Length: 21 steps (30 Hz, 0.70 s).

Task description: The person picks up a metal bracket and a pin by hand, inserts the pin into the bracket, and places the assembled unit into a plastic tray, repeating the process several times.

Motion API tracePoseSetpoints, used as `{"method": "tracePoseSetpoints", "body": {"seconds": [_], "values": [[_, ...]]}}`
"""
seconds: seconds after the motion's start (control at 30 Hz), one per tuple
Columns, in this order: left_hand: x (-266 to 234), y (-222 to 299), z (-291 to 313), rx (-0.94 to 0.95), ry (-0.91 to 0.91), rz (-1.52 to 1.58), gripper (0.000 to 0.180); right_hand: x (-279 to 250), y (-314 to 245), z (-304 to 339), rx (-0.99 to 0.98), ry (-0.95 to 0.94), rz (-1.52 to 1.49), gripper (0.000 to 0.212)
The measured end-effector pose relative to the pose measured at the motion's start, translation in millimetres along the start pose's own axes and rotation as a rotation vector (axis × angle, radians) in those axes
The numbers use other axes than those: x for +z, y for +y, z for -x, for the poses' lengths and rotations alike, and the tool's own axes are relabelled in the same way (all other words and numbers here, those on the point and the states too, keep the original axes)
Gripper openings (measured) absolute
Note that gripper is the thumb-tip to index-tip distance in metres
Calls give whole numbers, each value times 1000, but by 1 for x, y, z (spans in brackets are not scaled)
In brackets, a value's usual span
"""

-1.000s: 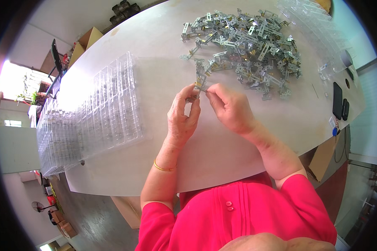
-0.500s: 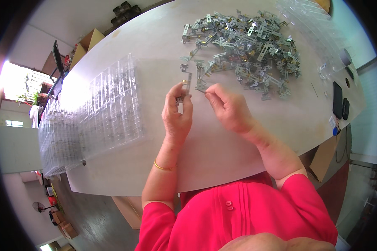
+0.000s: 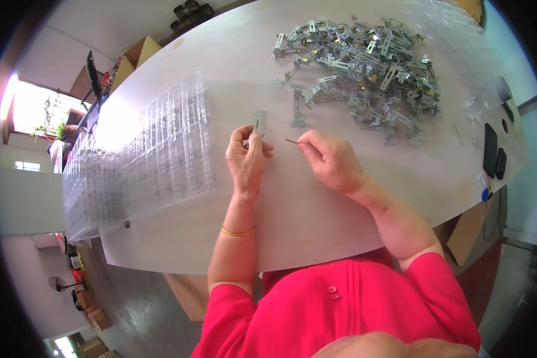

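Observation:
A flat, slotted silver metal bracket (image 3: 258, 121) stands up from the fingers of my left hand (image 3: 243, 160), which is closed on its lower part. To the right, my right hand (image 3: 334, 162) pinches a thin, short dark rod (image 3: 292, 141) between thumb and forefinger. The rod's tip points toward my left hand and is apart from the bracket. Just beyond my right hand, a loose metal bracket (image 3: 298, 107) lies on the table (image 3: 316, 227). Behind it is a large heap of similar metal brackets (image 3: 370, 77), some with brass-coloured parts.
Clear plastic trays with compartments (image 3: 173, 143) lie to the left, beside a tall stack of trays (image 3: 89, 197) at the table's edge. More clear plastic trays (image 3: 453, 48) are at the far right. A black phone (image 3: 490, 149) and a small black object (image 3: 501, 163) rest near the right edge.
My left hand has turned the bracket, so its slotted flat face now shows. My right hand, with the rod, has drawn away from the loose bracket. The whole view has shifted slightly.

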<state>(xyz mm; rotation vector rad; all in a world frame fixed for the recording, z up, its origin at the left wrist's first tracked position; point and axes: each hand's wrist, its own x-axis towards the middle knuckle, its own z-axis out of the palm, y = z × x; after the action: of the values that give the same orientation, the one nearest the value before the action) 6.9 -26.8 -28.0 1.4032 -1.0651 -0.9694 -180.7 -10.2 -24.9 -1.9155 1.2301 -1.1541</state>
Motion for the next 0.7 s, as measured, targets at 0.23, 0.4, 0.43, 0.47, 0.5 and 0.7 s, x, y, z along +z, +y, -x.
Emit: {"method": "tracePoseSetpoints", "body": {"seconds": [0.23,0.4,0.43,0.47,0.5,0.7], "values": [[-4,15,2,-152,-2,-192,21,2,3,1,-18,-2,9,6],[-11,11,-2,-110,23,-465,27,3,3,1,-6,-18,5,6],[-10,15,-2,-129,9,-535,29,3,4,2,-4,-16,4,6],[-10,15,-1,-129,7,-537,29,3,5,2,-3,-22,13,6],[-11,16,0,-89,29,-568,28,4,4,2,-4,-29,19,6],[-20,24,0,-29,54,-715,28,3,3,3,31,-54,5,7]]}}
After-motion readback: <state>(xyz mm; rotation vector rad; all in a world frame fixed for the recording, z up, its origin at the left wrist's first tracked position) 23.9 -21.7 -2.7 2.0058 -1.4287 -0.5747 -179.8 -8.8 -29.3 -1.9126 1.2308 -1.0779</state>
